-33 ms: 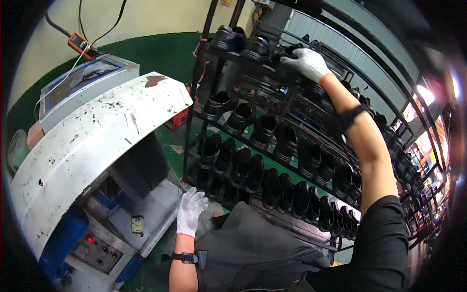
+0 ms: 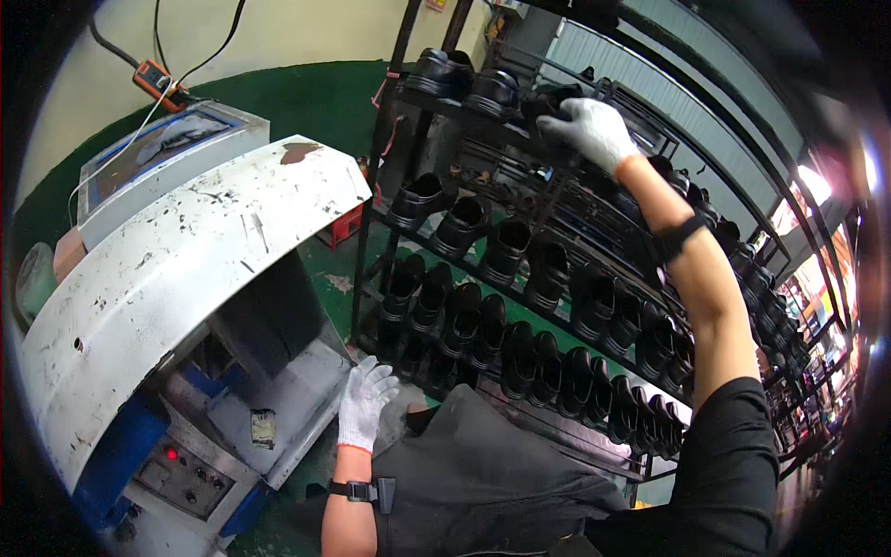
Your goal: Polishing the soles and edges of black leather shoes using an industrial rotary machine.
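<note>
My right hand (image 2: 599,135), in a white knit glove, reaches up to the top shelf of a dark metal rack. Its fingers are curled round the edge of a black shoe (image 2: 555,139), which is dark, blurred and mostly hidden beneath them. Other black shoes (image 2: 495,96) stand to its left on that shelf. Low beside the white machine, my left hand (image 2: 368,399) wears a matching glove. Its fingers are stretched out and it holds nothing.
At left stands a white, paint-chipped machine hood (image 2: 186,232) over a control panel (image 2: 181,478) with a red light. The rack (image 2: 371,223) carries several rows of black shoes on lower shelves. A framed box (image 2: 176,162) and an orange handheld device (image 2: 158,85) are behind the hood.
My right hand has shifted slightly to the right and down, toward me, with the dark shoe under its fingers. My left hand has hardly moved.
</note>
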Demonstrator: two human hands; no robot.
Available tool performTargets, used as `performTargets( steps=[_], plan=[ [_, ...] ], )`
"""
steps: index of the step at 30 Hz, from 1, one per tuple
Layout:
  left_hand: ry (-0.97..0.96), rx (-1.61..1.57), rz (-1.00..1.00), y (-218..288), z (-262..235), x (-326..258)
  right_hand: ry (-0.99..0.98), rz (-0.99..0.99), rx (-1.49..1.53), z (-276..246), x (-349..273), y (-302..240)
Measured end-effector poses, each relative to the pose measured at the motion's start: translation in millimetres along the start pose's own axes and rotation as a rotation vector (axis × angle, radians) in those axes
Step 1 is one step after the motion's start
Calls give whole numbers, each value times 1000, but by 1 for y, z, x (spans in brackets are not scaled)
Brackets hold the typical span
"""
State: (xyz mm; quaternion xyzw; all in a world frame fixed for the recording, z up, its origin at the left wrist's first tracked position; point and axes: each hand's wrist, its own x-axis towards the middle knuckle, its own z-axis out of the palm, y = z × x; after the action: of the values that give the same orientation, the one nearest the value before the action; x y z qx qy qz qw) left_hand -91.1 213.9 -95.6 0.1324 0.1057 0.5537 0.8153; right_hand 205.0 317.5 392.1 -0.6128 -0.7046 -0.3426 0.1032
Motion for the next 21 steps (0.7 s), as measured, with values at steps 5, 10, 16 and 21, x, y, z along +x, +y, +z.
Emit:
performTargets(
  steps=[5,10,16,21],
  plan=[
    [-50,36,-85,-17,0,0,149,-403,256,-5,-133,-88],
    [-235,-714,-282,-24,34,-11,-227,-509,970,19,-238,-177],
    [-136,-521,-105,0,-3,-14,-653,-608,1206,84,-307,-261],
    [-20,-226,187,20,1,-36,-1028,123,1467,149,-323,-302]
  ],
)
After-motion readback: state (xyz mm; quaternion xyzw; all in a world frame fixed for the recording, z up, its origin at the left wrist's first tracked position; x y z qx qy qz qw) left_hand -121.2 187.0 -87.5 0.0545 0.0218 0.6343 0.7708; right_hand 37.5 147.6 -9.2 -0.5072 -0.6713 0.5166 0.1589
